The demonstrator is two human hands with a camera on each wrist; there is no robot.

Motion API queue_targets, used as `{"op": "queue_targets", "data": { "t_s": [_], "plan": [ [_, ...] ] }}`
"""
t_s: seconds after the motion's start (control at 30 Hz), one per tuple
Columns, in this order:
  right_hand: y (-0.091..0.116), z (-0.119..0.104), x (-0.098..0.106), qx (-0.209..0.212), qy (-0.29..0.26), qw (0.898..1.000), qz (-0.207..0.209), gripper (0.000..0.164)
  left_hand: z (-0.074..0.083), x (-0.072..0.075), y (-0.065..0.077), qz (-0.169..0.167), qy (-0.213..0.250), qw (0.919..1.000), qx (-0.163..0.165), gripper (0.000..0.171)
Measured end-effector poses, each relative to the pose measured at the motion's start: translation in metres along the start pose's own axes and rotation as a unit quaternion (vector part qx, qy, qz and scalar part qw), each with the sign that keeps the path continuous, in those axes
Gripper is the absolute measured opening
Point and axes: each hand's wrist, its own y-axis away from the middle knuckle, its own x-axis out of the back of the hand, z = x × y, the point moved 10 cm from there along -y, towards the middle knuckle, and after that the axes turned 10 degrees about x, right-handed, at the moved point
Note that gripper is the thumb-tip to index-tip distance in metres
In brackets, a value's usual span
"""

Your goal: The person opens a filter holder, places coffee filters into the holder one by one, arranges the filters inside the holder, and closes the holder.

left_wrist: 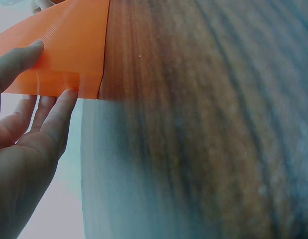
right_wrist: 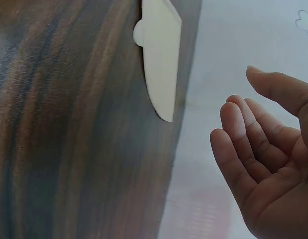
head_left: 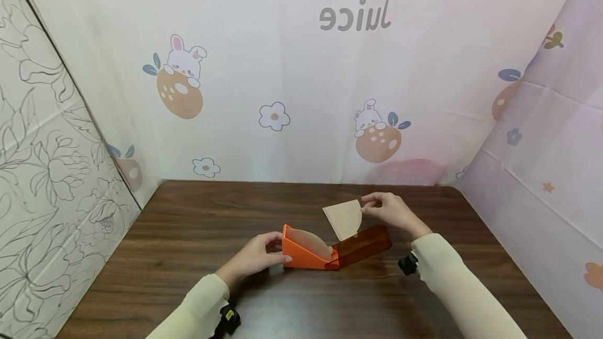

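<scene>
An orange coffee filter holder [head_left: 303,255] stands on the table, a tan paper filter [head_left: 308,239] upright inside it. Its translucent brown lid [head_left: 365,245] is swung open to the right. My left hand [head_left: 256,252] grips the holder's left end; in the left wrist view the thumb [left_wrist: 24,57] lies on the orange side [left_wrist: 74,45], with fingertips at the far edge. Behind the lid is a single paper coffee filter [head_left: 346,218]. My right hand [head_left: 388,209] is just right of it; in the right wrist view its fingers are spread, apart from the paper [right_wrist: 162,59], holding nothing.
The dark wood-grain table [head_left: 212,208] meets a printed curtain [head_left: 301,156] at its back edge. Patterned cloth panels [head_left: 532,187] stand along both sides. Dark wrist cameras [head_left: 230,319] are worn below the cuffs.
</scene>
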Motion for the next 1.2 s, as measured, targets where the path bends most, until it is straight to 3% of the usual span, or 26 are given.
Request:
{"op": "queue_targets", "data": {
  "t_s": [0.17,0.5,1.2],
  "plan": [
    [-0.001,0.013,-0.012,-0.035,-0.004,0.999,-0.028,0.048,0.001,0.000,0.001,0.002,-0.004,1.0000,-0.001,0.038],
    [-0.002,0.032,-0.029,-0.074,0.002,0.996,-0.048,0.052,0.001,0.000,0.000,0.003,-0.004,0.9999,-0.010,0.038],
    [-0.009,0.054,-0.037,-0.140,0.029,0.989,-0.024,0.063,0.000,0.000,0.000,0.004,0.001,1.0000,-0.005,0.037]
  ]
}}
